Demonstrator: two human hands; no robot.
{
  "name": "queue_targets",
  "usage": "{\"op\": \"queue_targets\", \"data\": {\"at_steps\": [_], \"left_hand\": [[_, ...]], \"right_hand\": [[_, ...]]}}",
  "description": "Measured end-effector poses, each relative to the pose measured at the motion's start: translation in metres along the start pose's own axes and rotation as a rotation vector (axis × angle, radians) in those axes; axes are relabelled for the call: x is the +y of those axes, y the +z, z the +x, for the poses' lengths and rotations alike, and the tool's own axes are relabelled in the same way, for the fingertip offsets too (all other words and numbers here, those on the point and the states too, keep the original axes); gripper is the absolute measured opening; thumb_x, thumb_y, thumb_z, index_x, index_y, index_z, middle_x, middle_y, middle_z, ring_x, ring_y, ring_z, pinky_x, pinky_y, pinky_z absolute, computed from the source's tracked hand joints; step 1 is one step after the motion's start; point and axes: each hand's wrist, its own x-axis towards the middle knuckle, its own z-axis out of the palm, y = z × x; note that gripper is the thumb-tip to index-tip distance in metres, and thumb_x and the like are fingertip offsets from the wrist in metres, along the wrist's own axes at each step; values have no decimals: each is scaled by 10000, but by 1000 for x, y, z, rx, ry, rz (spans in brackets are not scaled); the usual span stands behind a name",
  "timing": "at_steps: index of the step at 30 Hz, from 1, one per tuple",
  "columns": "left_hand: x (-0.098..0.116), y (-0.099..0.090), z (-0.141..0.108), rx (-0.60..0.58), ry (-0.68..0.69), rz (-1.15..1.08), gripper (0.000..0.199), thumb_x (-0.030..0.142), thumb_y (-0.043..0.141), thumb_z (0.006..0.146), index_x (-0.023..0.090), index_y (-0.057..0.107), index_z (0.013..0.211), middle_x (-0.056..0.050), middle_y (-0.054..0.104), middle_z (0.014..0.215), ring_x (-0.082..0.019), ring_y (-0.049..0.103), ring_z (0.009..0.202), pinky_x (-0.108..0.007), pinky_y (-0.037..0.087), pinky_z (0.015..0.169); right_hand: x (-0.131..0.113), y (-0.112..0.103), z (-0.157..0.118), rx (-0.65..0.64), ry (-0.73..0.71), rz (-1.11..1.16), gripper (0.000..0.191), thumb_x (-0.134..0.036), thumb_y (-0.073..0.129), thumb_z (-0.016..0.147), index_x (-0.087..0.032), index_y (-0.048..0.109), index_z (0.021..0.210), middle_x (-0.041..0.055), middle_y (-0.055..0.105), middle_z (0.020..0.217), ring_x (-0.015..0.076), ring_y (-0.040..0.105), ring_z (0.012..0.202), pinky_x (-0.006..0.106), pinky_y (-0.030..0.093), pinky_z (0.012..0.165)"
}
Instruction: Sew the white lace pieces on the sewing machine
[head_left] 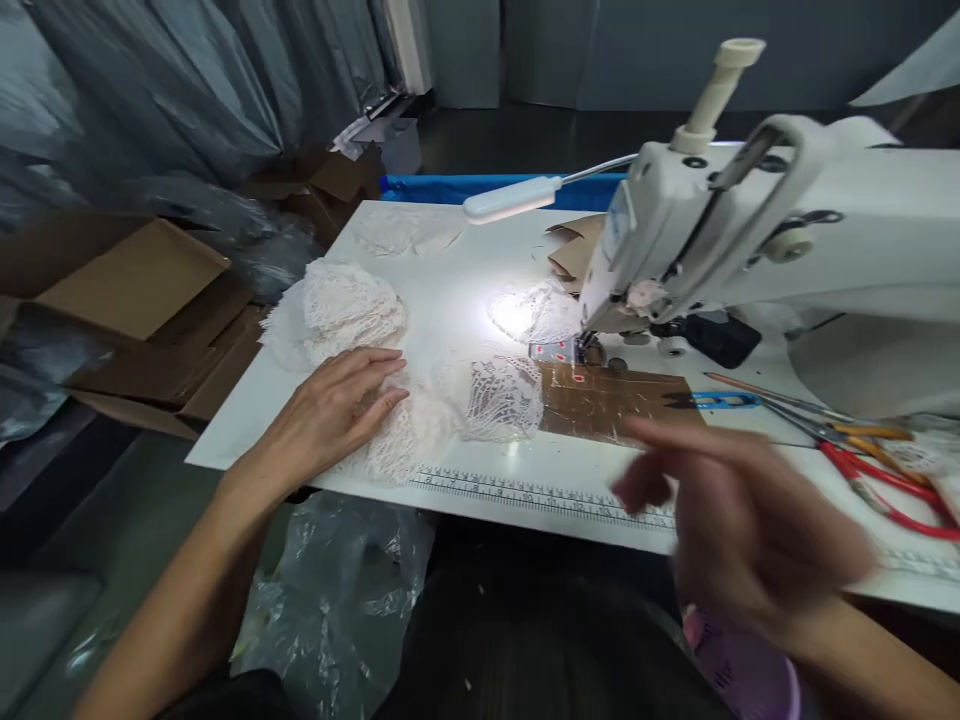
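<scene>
My left hand (334,410) lies with its fingers stretched out over white lace fabric (405,430) on the sewing table. The lace runs right to a netted end (506,398) beside a brown taped strip (615,400). Above the table's front edge, my right hand (742,510) is smeared by motion, index finger pointing left; whether it holds anything cannot be made out. A white sewing machine (675,220) stands behind, its needle area lit by a lamp (514,198). Another lace piece (540,312) lies left of the presser foot. Blue thread snips (712,400) rest on the strip's right end.
A lace pile (349,310) and a pale fabric piece (409,230) lie at the table's left. Red-handled scissors (885,485) are at the right. A printed ruler (525,492) follows the front edge. Cardboard boxes (142,290) stand left; a purple basket (750,670) is below right.
</scene>
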Motion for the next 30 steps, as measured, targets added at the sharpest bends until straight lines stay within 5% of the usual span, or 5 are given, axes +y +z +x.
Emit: {"op": "queue_targets", "data": {"at_steps": [7, 12, 17, 24, 30], "left_hand": [[-5, 22, -43, -43, -115, -51, 413, 420, 500, 979, 172, 589, 1296, -120, 620, 1308, -279, 585, 1171, -465, 495, 964], [-4, 35, -36, 66, -146, -121, 375, 374, 544, 963, 178, 599, 1278, -119, 646, 1285, -274, 595, 1164, -454, 518, 943], [-2, 55, -16, 298, -120, -91, 152, 275, 599, 934, 171, 691, 996, -109, 729, 1133, -256, 670, 1034, -421, 550, 875], [-1, 37, -8, 458, -235, -264, 139, 256, 589, 928, 176, 691, 880, -82, 735, 1062, -190, 693, 904, -276, 532, 649], [34, 33, 13, 604, -126, -324, 151, 212, 552, 951, 168, 695, 936, -32, 740, 839, -131, 673, 718, -249, 538, 621]], "right_hand": [[47, 90, 75, -391, -122, -228, 311, -212, 429, 970, -154, 626, 1204, 172, 621, 1172, 294, 554, 1093, 491, 514, 907], [87, 135, 146, -418, -143, -369, 279, -164, 409, 939, -153, 685, 977, 162, 650, 1040, 287, 521, 987, 445, 466, 861], [104, 148, 202, -455, -99, -442, 270, -81, 415, 893, -124, 675, 951, 186, 662, 1082, 293, 554, 1014, 444, 450, 904], [64, 123, 151, -344, -46, -193, 279, -175, 472, 924, -139, 664, 1123, 178, 603, 1258, 293, 537, 1153, 453, 478, 918], [32, 93, 114, -543, 664, 669, 514, -559, 359, 982, -149, 665, 1027, 130, 685, 979, 200, 641, 820, 404, 543, 810]]}}
